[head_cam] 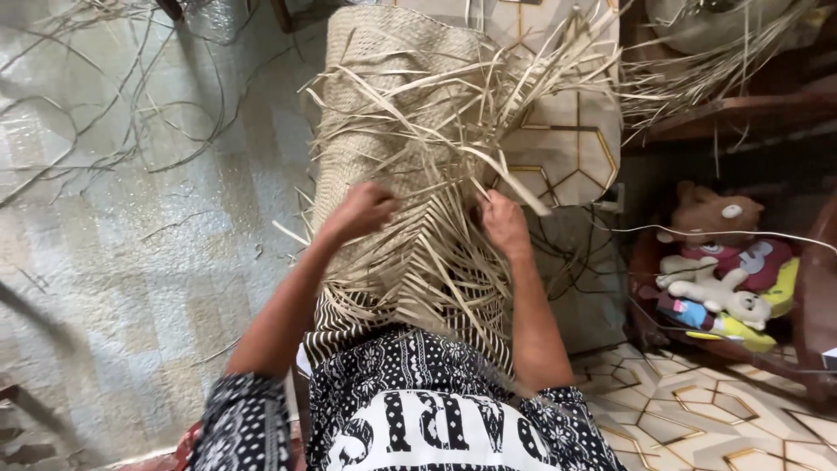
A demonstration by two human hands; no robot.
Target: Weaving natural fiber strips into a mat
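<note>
We see no packages or signs — only a half-woven straw mat [392, 96] running from the lap out over the tiled floor [131, 262], loose strips [453, 166] fanning from its near edge. The left hand [364, 211] is curled closed on strips; the right hand [504, 222] pinches strips at the mat's right edge. Fingertips are buried in straw — soft toys [719, 262] at right lie partly cut off by a dark wooden frame.
</note>
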